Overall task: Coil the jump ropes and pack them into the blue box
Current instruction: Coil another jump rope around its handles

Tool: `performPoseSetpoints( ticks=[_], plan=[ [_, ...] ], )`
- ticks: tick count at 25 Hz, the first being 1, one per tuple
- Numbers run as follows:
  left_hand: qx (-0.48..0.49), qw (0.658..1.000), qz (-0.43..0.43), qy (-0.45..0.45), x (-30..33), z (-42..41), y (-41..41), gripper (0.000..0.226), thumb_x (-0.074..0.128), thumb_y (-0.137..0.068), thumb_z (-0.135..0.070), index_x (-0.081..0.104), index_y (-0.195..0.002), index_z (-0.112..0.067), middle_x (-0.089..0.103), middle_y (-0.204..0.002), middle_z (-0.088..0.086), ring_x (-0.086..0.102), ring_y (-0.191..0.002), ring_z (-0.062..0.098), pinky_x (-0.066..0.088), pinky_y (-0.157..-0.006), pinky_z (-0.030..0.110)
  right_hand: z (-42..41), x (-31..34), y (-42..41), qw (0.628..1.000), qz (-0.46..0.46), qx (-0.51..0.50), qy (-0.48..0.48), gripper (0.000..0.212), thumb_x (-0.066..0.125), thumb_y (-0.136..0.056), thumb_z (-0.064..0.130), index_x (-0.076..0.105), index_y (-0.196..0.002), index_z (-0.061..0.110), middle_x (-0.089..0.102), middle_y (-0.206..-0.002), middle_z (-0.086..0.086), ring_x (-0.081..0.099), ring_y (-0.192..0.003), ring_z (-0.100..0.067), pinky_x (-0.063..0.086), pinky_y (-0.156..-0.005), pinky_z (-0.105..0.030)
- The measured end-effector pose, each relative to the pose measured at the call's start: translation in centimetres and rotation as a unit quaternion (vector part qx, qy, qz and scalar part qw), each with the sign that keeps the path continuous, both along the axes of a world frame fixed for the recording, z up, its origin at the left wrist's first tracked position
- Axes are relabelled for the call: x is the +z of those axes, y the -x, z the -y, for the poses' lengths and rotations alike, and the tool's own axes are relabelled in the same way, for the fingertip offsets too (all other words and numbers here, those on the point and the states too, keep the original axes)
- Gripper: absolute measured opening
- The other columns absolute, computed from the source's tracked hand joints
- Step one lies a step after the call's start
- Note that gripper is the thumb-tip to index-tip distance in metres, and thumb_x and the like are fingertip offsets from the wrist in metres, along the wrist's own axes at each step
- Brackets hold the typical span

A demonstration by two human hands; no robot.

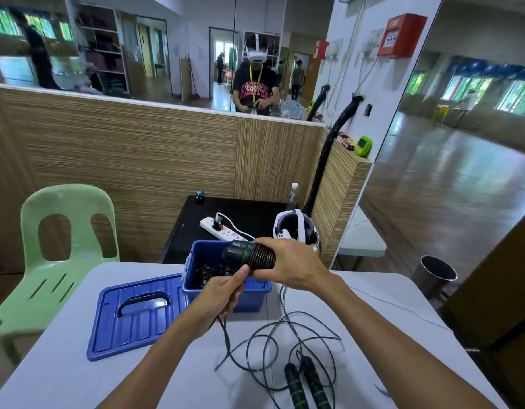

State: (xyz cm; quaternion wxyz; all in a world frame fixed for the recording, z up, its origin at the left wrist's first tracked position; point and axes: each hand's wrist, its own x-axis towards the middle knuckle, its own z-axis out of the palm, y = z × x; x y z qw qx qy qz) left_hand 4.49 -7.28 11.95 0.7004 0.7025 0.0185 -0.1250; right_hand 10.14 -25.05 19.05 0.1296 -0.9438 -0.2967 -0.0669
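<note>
We see the right hand (287,265) gripping a pair of black jump-rope handles with a green ring (248,255), its fingers curled round the cord-wrapped part, held just above the open blue box (225,293). The left hand (224,293) is closed round the black cord (225,335), thumb pressed up by the handles, in front of the box's near wall. From that fist the cord drops to the white table (78,364) and spreads in loose loops. A second jump rope (307,382) lies on the table near the bottom edge, its two black handles with green bands side by side, cord tangled around them. Inside the box we make out dark coiled ropes (209,274), details unclear. The blue lid (137,315) with a black handle lies flat on the table, touching the box's left side. Beyond: a green plastic chair (63,246) to the left, a black side table (225,214) holding a white power strip (219,228), a white headset (296,228) and a water bottle (292,196). A metal bin (435,276) stands on the floor to the right.
</note>
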Motion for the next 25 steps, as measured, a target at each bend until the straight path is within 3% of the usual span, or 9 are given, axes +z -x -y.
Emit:
performPoseSetpoints(
  ticks=[3,7,11,14,17,21,25],
  plan=[
    [-0.032,0.999,0.026,0.007,-0.9,-0.6,-0.2,0.056,0.062,-0.067,-0.077,0.048,-0.056,-0.024,0.033,-0.057,-0.001,0.027,-0.053,0.013,0.028,-0.054,0.025,0.2,0.3,0.5,0.998,-0.047,0.022,-0.021,0.07,0.062,-0.068,0.081,0.053,-0.125,0.041,0.066,-0.099,0.012,0.061,-0.089,-0.009,0.052,-0.076,-0.031],
    [-0.089,0.995,0.019,0.03,-2.7,-1.8,-0.3,0.045,0.062,-0.081,-0.063,0.055,-0.072,-0.019,0.034,-0.074,0.012,0.031,-0.065,0.019,0.033,-0.068,0.035,0.4,0.6,1.2,0.997,-0.061,0.015,-0.055,0.068,0.056,-0.068,0.085,0.055,-0.12,0.042,0.065,-0.091,0.016,0.061,-0.083,-0.006,0.053,-0.075,-0.03],
    [-0.146,0.984,0.018,-0.099,-2.0,-4.3,-1.6,0.037,0.057,-0.094,-0.041,0.057,-0.076,-0.009,0.046,-0.065,0.003,0.033,-0.062,0.021,0.034,-0.063,0.03,0.4,0.9,2.4,0.992,-0.075,0.085,-0.06,0.058,0.063,-0.076,0.073,0.058,-0.122,0.038,0.059,-0.091,0.02,0.057,-0.083,-0.002,0.051,-0.077,-0.029],
    [-0.188,0.971,0.024,-0.145,0.6,-6.4,-3.3,0.016,0.067,-0.082,-0.02,0.062,-0.079,-0.005,0.055,-0.066,0.006,0.048,-0.06,0.014,0.042,-0.059,0.022,0.3,0.7,3.2,0.988,-0.072,0.135,-0.031,0.05,0.061,-0.077,0.072,0.058,-0.114,0.039,0.062,-0.09,0.019,0.055,-0.081,-0.003,0.05,-0.074,-0.031],
    [-0.271,0.919,0.06,-0.282,4.9,-6.4,-5.1,0.024,0.075,-0.082,-0.03,0.063,-0.073,-0.011,0.053,-0.064,0.002,0.045,-0.056,0.007,0.038,-0.053,0.017,-0.2,-0.6,3.9,0.984,-0.053,0.166,0.033,0.049,0.059,-0.079,0.072,0.056,-0.112,0.037,0.064,-0.092,0.012,0.057,-0.081,-0.01,0.05,-0.071,-0.035],
    [-0.262,0.8,0.167,-0.513,7.4,-4.4,-6.2,0.025,0.073,-0.08,-0.044,0.062,-0.066,-0.027,0.06,-0.067,-0.007,0.05,-0.061,0.006,0.043,-0.06,0.026,-1.0,-1.5,4.2,0.982,0.0,0.16,0.104,0.057,0.058,-0.082,0.069,0.049,-0.121,0.028,0.065,-0.101,0.003,0.061,-0.086,-0.021,0.048,-0.068,-0.037],
    [-0.175,0.817,0.211,-0.507,8.0,-4.0,-4.8,0.026,0.073,-0.081,-0.041,0.063,-0.064,-0.026,0.062,-0.065,-0.005,0.049,-0.056,0.005,0.039,-0.053,0.019,-0.7,-1.5,3.9,0.987,-0.004,0.129,0.096,0.051,0.057,-0.083,0.067,0.028,-0.102,0.029,0.065,-0.098,0.0,0.059,-0.075,-0.025,0.046,-0.061,-0.038]
  ],
)
